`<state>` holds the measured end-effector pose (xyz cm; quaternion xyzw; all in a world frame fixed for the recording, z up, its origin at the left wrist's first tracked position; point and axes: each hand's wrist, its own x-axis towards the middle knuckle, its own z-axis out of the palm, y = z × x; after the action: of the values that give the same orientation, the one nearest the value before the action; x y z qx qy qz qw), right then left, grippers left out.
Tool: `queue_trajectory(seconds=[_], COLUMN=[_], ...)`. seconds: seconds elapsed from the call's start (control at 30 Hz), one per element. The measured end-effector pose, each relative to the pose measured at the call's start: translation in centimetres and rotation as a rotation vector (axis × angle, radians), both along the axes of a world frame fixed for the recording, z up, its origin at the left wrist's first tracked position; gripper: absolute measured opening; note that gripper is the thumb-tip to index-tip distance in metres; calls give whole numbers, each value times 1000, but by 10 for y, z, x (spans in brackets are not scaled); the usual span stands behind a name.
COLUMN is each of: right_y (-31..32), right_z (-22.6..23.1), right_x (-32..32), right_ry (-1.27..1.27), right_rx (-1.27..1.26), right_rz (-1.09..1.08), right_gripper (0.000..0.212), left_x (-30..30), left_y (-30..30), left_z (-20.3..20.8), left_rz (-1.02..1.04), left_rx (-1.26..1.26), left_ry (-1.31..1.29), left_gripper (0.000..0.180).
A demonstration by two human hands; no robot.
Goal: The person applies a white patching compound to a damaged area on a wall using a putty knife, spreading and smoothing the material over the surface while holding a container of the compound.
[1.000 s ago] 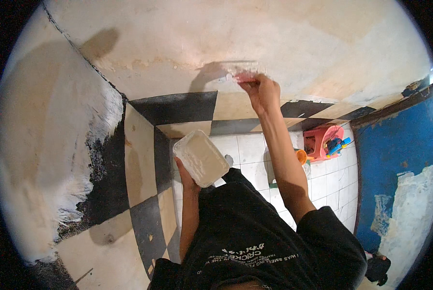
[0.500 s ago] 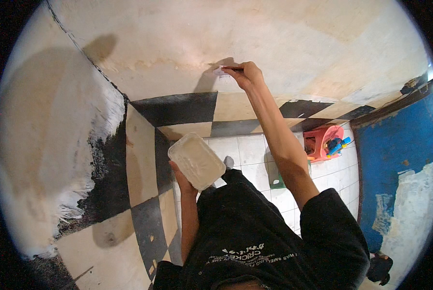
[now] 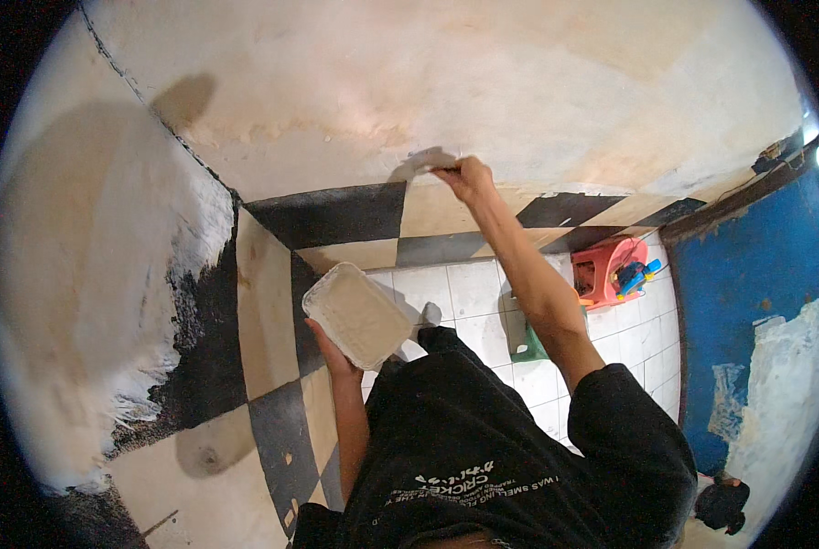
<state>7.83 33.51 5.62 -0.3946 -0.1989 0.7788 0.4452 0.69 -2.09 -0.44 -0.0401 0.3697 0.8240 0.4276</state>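
My left hand (image 3: pixel 331 349) is wrapped round the side of a rectangular plastic tub (image 3: pixel 360 317), which holds off-white paint. The tub is held in front of my body, tilted so that its inside shows. Up at the wall, my right hand (image 3: pixel 471 180) pinches a paintbrush (image 3: pixel 440 169) by its dark handle. The brush head is close to the pale wall (image 3: pixel 327 101), just above the black-and-cream checkered band (image 3: pixel 336 212); it is blurred, so I cannot tell whether it touches.
A red plastic stool (image 3: pixel 595 270) with a blue-and-yellow object on it stands on the white tiled floor (image 3: pixel 474 291). Nearer is a green container (image 3: pixel 522 337), partly behind my right arm. A blue panel (image 3: pixel 748 265) rises at right, and another person (image 3: pixel 722 505) shows at the lower right.
My right hand has moved down the wall with the paintbrush, nearer the checkered band. My left hand has shifted the tub slightly left and toward me.
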Motion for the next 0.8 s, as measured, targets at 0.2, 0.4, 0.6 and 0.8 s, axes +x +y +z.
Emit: queue_trajectory(seconds=[0.2,0.4,0.6,0.8], right_y=[-10,-67,-50,25], right_z=[90,120,28,24], right_x=[14,39,2,-28], right_ry=[166,108,65,339], right_rx=[56,233,13,61], right_rz=[90,178,156,190], right_gripper=[24,21,22,34], left_x=[-3,-1,1,-3], left_y=[-4,-1,-1,-7], left_z=[-4,-13,-8,-9], left_rz=[-2,-29,3,35], left_rx=[-42,51,24,-4], left_ry=[7,-33,-19,-5], left_gripper=[80,79,77,75])
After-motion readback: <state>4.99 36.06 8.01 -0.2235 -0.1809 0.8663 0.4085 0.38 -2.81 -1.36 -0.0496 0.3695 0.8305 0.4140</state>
